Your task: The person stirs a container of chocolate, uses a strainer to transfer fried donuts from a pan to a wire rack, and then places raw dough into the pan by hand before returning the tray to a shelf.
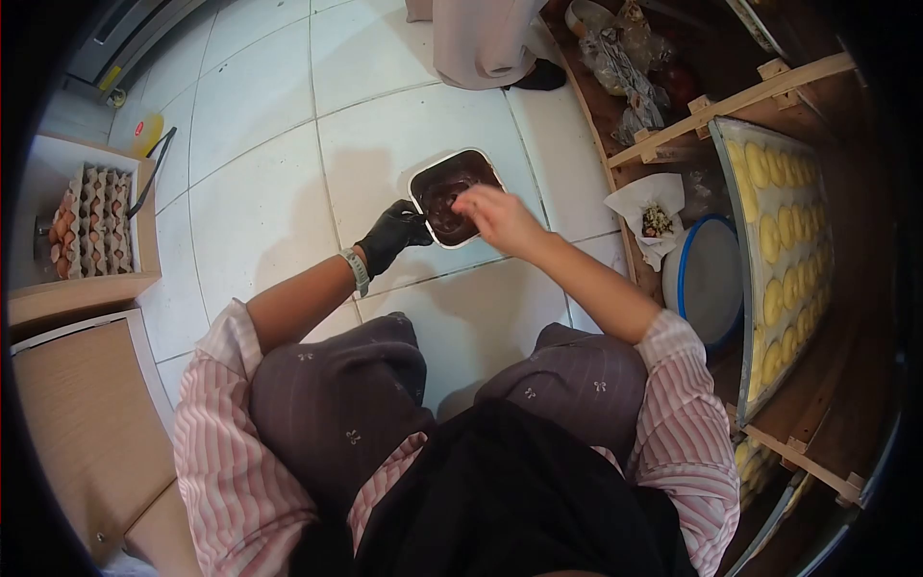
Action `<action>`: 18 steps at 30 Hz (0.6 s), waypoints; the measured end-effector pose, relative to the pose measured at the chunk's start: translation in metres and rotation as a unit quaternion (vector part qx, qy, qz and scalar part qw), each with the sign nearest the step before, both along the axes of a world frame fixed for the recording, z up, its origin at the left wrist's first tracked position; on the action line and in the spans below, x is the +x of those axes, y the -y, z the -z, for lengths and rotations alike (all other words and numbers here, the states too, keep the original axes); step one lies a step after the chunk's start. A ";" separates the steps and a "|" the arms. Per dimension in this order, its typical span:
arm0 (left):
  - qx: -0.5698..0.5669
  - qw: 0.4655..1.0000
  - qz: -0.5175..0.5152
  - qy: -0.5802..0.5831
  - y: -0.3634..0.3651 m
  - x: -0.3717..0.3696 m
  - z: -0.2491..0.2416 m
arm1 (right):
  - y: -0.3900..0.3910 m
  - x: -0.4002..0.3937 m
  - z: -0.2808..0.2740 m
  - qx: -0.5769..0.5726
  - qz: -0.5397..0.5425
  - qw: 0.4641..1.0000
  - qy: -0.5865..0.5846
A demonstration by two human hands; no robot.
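A white rectangular tub (420, 176) with rounded corners holds a glossy dark brown mixture (444, 197) that looks like melted chocolate. My left hand (392, 236), in a black glove and with a watch at the wrist, grips the tub's near left rim. Over the tub's right side is my right hand (498, 219), bare and slightly blurred, its fingers closed together above the mixture. Whatever those fingers hold, if anything, is hidden from me. Swirl marks show in the mixture beside the fingertips.
White floor tiles (260, 125) lie below. On the right, a wooden rack (731, 108) holds a tray of yellow dough rounds (781, 240); a blue-rimmed tub (710, 279) stands beside it. Egg cartons (104, 221) sit at left. Another person's leg (486, 43) is ahead.
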State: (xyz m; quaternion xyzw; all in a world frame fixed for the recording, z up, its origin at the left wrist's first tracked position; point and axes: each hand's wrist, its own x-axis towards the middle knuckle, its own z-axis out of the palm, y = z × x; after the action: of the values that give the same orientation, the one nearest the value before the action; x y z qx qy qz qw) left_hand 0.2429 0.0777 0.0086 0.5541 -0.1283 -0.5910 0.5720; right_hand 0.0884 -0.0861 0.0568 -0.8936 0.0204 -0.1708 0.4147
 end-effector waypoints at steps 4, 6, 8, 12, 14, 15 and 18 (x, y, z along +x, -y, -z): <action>0.023 0.998 -0.010 -0.049 0.002 0.001 -0.002 | 0.016 0.010 -0.025 0.020 0.005 1.000 0.014; 0.009 0.999 0.002 -0.031 -0.001 0.005 0.002 | 0.017 0.011 -0.054 0.062 0.033 0.998 0.001; 0.013 1.000 0.005 -0.018 0.000 0.000 -0.004 | 0.021 0.009 -0.014 0.024 0.042 0.998 -0.034; 0.034 0.998 0.001 -0.047 0.002 -0.003 -0.004 | 0.031 0.016 -0.015 0.089 0.065 0.990 -0.089; -0.001 0.998 0.019 -0.061 -0.003 0.001 0.001 | 0.033 0.019 -0.044 0.140 0.055 0.987 -0.062; 0.005 0.998 0.015 -0.058 -0.002 0.000 -0.001 | 0.036 0.021 -0.039 0.070 0.029 0.996 -0.039; 0.030 0.998 -0.002 -0.046 0.005 -0.006 -0.010 | 0.036 0.016 -0.014 -0.102 -0.009 0.994 -0.029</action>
State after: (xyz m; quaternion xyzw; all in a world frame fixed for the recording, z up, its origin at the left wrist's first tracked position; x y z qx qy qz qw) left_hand 0.2366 0.0732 0.0190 0.5431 -0.0832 -0.6185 0.5618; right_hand 0.1045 -0.1219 0.0707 -0.9361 0.0069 -0.1421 0.3217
